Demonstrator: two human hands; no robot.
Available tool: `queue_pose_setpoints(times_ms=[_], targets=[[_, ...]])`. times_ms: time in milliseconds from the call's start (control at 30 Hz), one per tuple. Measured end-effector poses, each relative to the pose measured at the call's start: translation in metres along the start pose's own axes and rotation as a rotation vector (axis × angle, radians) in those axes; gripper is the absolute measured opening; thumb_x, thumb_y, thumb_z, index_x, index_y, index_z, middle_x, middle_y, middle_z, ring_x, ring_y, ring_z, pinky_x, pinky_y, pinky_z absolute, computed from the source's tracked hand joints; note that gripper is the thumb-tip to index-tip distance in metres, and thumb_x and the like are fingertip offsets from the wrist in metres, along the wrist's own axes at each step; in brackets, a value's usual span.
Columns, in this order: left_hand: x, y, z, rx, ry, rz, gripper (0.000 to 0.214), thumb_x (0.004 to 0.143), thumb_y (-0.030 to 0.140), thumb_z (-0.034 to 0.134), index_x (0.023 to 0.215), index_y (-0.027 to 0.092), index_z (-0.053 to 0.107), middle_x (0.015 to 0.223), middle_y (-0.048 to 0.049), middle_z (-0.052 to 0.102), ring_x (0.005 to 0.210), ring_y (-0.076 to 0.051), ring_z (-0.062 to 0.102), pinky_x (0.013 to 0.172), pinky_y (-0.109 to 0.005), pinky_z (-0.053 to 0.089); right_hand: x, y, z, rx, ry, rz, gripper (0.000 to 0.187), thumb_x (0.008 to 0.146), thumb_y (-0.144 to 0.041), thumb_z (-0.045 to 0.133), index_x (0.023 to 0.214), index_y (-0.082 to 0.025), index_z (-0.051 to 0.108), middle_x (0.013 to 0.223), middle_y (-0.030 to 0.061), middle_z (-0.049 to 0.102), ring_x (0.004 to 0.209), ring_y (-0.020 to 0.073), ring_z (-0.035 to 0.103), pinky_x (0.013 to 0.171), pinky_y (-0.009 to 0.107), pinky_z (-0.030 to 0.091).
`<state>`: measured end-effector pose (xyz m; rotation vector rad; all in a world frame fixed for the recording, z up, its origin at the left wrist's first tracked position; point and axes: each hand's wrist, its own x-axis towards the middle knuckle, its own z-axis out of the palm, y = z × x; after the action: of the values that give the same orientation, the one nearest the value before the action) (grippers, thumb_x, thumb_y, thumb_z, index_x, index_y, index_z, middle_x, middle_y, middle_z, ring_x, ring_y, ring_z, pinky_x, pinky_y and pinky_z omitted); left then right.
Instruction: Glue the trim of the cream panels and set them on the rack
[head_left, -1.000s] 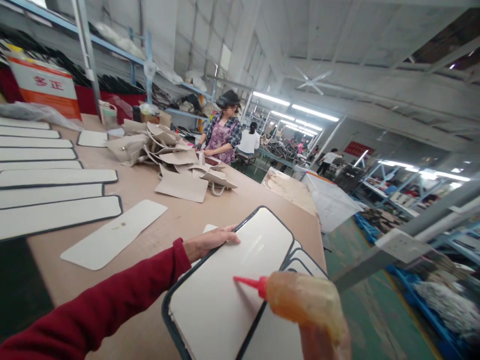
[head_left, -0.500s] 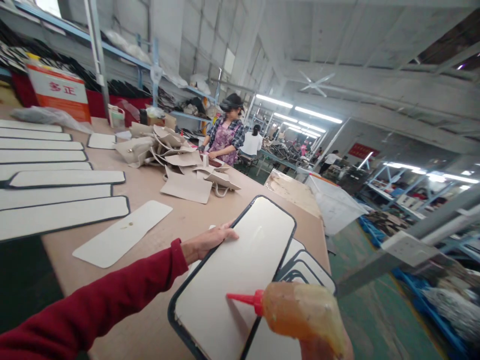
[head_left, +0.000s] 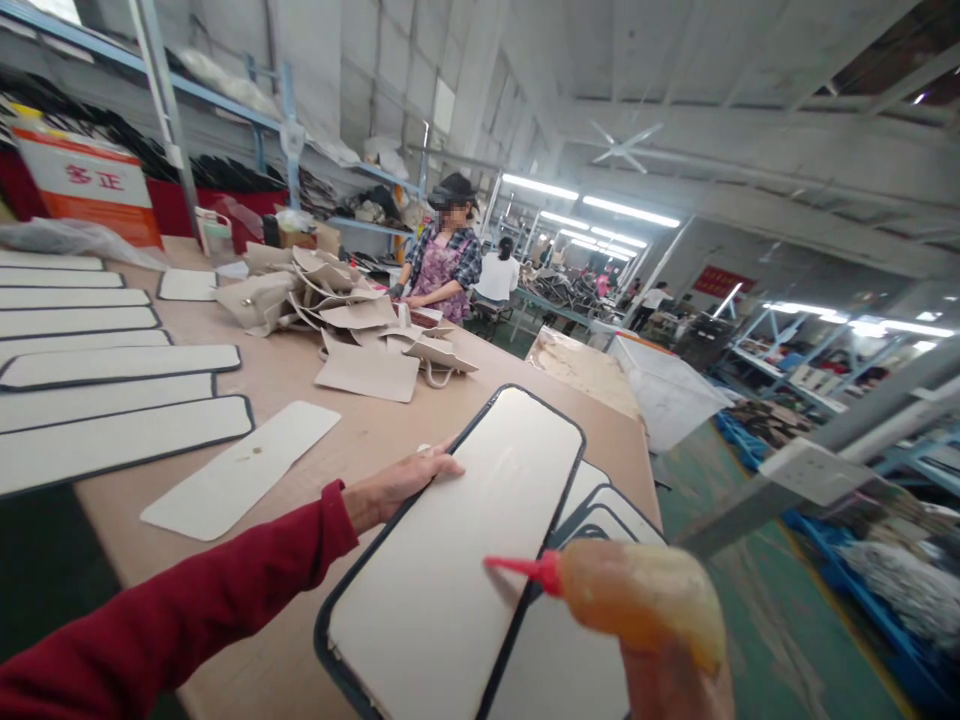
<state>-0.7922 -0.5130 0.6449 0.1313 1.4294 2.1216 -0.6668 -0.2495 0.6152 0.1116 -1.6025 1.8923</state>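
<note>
My left hand [head_left: 397,483], in a red sleeve, grips the left edge of a long white panel with a dark border [head_left: 450,560], lifted off a stack of like panels [head_left: 600,520]. At the lower right, my right hand [head_left: 675,685] is wrapped round an orange glue bottle [head_left: 637,600] with a red nozzle. The nozzle tip hovers over the panel's right edge.
The brown worktable [head_left: 360,440] carries rows of long bordered strips [head_left: 112,400], one plain white piece [head_left: 240,468] and a heap of beige bag parts [head_left: 337,310]. A person in an apron works at the far end. Shelving runs along the left; a green floor aisle lies to the right.
The glue bottle has shifted right, its nozzle now at the panel's right edge. The panel and my left hand stayed about the same; the view swung slightly.
</note>
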Motion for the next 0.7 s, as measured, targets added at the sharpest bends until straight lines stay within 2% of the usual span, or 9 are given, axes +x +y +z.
queue_pose_setpoints(times_ms=[67, 167, 267, 333, 400, 467, 533, 633, 700], targets=[[-0.002, 0.000, 0.003, 0.012, -0.025, -0.004, 0.076, 0.064, 0.020, 0.063, 0.138, 0.020, 0.044, 0.085, -0.0051, 0.071, 0.057, -0.017, 0.064, 0.047, -0.025, 0.052, 0.022, -0.015, 0.011, 0.090, 0.074, -0.072, 0.048, 0.073, -0.049, 0.073, 0.109, -0.018, 0.065, 0.108, 0.0095, 0.068, 0.099, 0.0302, 0.066, 0.087, 0.045, 0.056], [-0.003, 0.000, 0.006, 0.000, -0.042, -0.002, 0.076, 0.064, 0.019, 0.062, 0.138, 0.020, 0.044, 0.087, -0.0055, 0.071, 0.057, -0.017, 0.064, 0.048, -0.026, 0.053, 0.035, -0.025, 0.023, 0.114, 0.109, -0.098, 0.036, 0.076, -0.040, 0.074, 0.105, -0.020, 0.067, 0.104, 0.0057, 0.070, 0.094, 0.0220, 0.067, 0.086, 0.035, 0.056], [0.000, 0.000, 0.002, -0.030, 0.006, -0.004, 0.076, 0.063, 0.018, 0.061, 0.137, 0.018, 0.045, 0.087, -0.0063, 0.071, 0.055, -0.017, 0.064, 0.047, -0.025, 0.052, 0.009, -0.013, 0.023, 0.096, 0.006, 0.059, 0.048, 0.074, -0.049, 0.073, 0.112, -0.020, 0.064, 0.109, 0.0114, 0.069, 0.096, 0.0308, 0.067, 0.083, 0.045, 0.057], [0.001, -0.001, -0.002, -0.041, 0.036, -0.005, 0.075, 0.063, 0.017, 0.061, 0.136, 0.018, 0.046, 0.086, -0.0061, 0.071, 0.055, -0.017, 0.063, 0.046, -0.024, 0.051, -0.008, -0.006, 0.019, 0.088, 0.018, 0.169, 0.055, 0.070, -0.055, 0.075, 0.114, -0.023, 0.064, 0.104, 0.0093, 0.071, 0.090, 0.0299, 0.069, 0.074, 0.041, 0.060], [0.001, -0.001, -0.003, -0.043, 0.034, -0.005, 0.073, 0.063, 0.018, 0.060, 0.135, 0.019, 0.047, 0.086, -0.0058, 0.070, 0.055, -0.017, 0.063, 0.046, -0.024, 0.051, -0.008, -0.006, 0.017, 0.086, 0.048, 0.149, 0.054, 0.069, -0.053, 0.076, 0.113, -0.024, 0.065, 0.101, 0.0080, 0.071, 0.087, 0.0278, 0.070, 0.073, 0.037, 0.060], [0.000, -0.001, -0.002, -0.040, 0.013, -0.007, 0.072, 0.063, 0.018, 0.060, 0.134, 0.019, 0.047, 0.087, -0.0056, 0.070, 0.055, -0.016, 0.063, 0.046, -0.025, 0.051, 0.009, -0.012, 0.018, 0.104, 0.050, 0.011, 0.048, 0.070, -0.048, 0.075, 0.108, -0.019, 0.067, 0.104, 0.0117, 0.070, 0.097, 0.0315, 0.067, 0.080, 0.043, 0.058], [-0.001, 0.000, 0.000, -0.037, 0.008, -0.014, 0.072, 0.063, 0.018, 0.060, 0.134, 0.018, 0.047, 0.085, -0.0056, 0.070, 0.054, -0.016, 0.062, 0.046, -0.025, 0.051, 0.027, -0.016, 0.018, 0.109, 0.138, -0.054, 0.044, 0.070, -0.048, 0.075, 0.105, -0.021, 0.067, 0.105, 0.0095, 0.069, 0.097, 0.0287, 0.067, 0.081, 0.042, 0.058], [0.001, 0.000, 0.002, -0.039, 0.049, 0.001, 0.071, 0.063, 0.018, 0.059, 0.133, 0.017, 0.048, 0.082, -0.0051, 0.069, 0.054, -0.016, 0.062, 0.046, -0.024, 0.051, 0.026, -0.007, 0.013, 0.082, 0.172, 0.013, 0.050, 0.068, -0.049, 0.076, 0.108, -0.021, 0.066, 0.110, 0.0099, 0.068, 0.102, 0.0298, 0.065, 0.084, 0.043, 0.057], [0.003, -0.001, 0.001, -0.046, 0.086, 0.018, 0.070, 0.063, 0.017, 0.059, 0.132, 0.017, 0.048, 0.083, -0.0048, 0.068, 0.055, -0.016, 0.063, 0.045, -0.023, 0.050, 0.010, 0.005, 0.008, 0.075, 0.087, 0.097, 0.052, 0.069, -0.054, 0.072, 0.107, -0.018, 0.066, 0.116, 0.0137, 0.066, 0.107, 0.0344, 0.063, 0.089, 0.047, 0.055]])
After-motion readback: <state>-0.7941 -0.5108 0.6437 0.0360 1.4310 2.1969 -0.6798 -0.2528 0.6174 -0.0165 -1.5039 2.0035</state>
